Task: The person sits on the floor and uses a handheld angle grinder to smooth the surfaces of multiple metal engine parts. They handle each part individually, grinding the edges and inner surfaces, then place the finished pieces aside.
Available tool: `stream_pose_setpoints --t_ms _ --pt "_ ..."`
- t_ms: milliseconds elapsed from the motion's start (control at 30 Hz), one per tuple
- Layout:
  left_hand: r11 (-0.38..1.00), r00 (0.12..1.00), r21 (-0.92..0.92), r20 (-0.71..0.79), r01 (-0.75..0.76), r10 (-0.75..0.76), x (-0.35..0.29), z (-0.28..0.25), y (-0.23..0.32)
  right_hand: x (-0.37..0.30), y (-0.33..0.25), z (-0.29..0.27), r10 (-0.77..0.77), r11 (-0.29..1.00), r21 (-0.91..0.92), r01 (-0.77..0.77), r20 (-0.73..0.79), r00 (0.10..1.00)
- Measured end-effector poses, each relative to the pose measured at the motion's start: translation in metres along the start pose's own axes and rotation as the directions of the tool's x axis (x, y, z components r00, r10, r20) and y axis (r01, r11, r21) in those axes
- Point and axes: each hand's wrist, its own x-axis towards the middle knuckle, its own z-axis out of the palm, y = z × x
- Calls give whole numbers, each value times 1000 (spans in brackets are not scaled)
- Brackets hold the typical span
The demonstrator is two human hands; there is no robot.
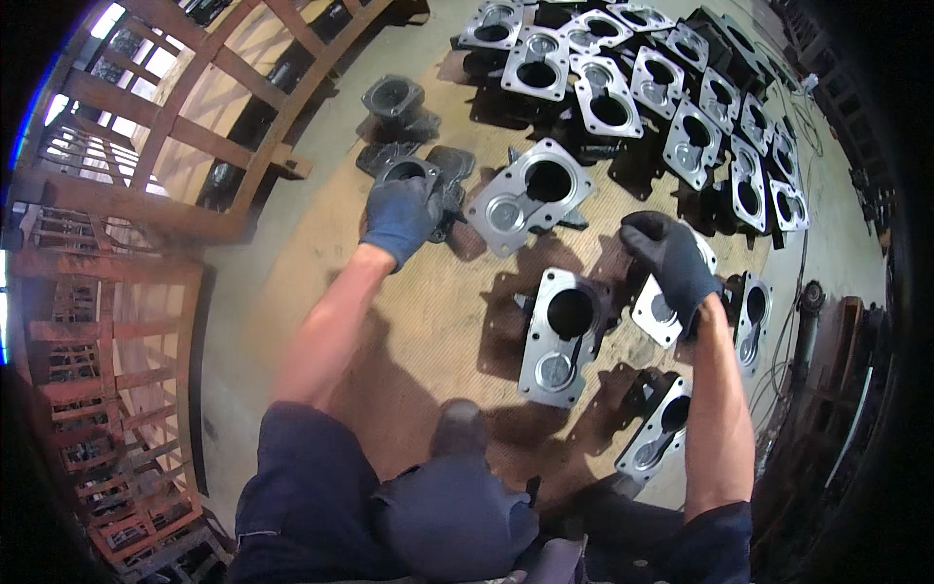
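My left hand [399,216], in a blue-grey work glove, is closed on the rim of a dark rough metal casting [449,167] with a round opening. A second dark casting [391,97] stands just beyond it. To the right of my left hand sits a casting with a bright machined flange [506,212]. My right hand [673,258], in a dark glove, is curled in above another bright-faced casting [660,313] and partly covers it; whatever its fingers hold, if anything, is hidden. Between my arms lies a two-bore casting [561,336], its bright face up.
Several more bright-faced castings [605,95] stand in rows at the far right. Another casting [657,428] lies beside my right forearm. Rust-coloured slatted racks [146,219] line the left side. Brown ribbed sheeting [428,321] covers the floor; cables [793,321] run along the right.
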Motion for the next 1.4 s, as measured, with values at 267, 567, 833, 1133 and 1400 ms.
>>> stream_pose_setpoints --t_ms 267,567,833,1133,1400 --pt "316 742 -830 164 460 -650 -122 23 -109 -13 -21 -2 -22 1000 17 22 28 999" --pt "737 835 -637 -264 225 -483 -105 -8 -168 -16 -33 -10 -74 997 6 75 -78 994" --pt "890 860 419 373 178 -347 -46 -48 -48 -10 -45 -17 -137 980 -145 134 -10 991" --pt "956 900 63 324 285 -290 -66 -58 -64 -20 -19 -33 -84 984 -157 80 -24 996" --pt "900 951 -360 267 246 -153 -92 -30 -54 11 -30 -6 -74 997 -32 73 -22 997"
